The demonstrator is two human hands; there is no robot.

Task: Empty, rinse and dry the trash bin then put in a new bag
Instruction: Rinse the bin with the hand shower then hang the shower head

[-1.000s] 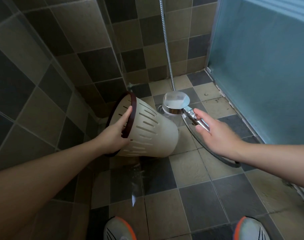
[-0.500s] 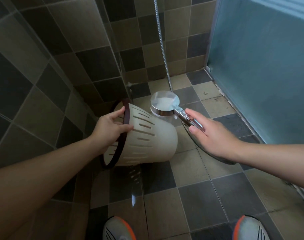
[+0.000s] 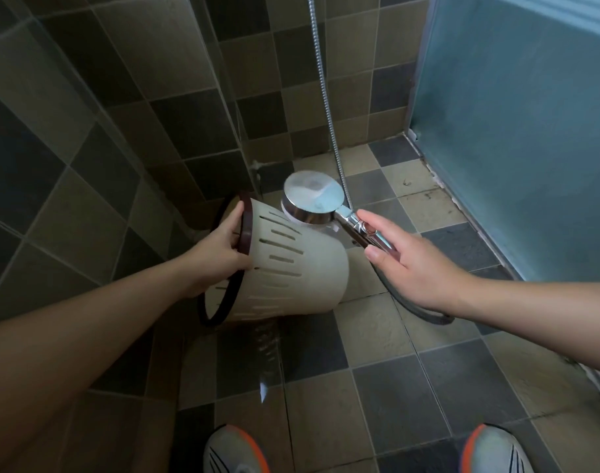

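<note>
Your left hand (image 3: 220,254) grips the bin (image 3: 284,268) by its dark rim, tipped sideways off the floor, while your right hand (image 3: 411,264) holds the shower head (image 3: 313,201) just above the bin's side.

Wet checkered tile floor (image 3: 387,397), shoes (image 3: 235,450) on it.

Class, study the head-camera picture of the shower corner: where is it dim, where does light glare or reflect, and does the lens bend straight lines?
Head view: the left tiled wall is dim; the frosted glass door glows brightest; the shower head reflects pale light off its chrome; wall grout lines bow from wide-angle distortion; the bin looks sharp.
</note>
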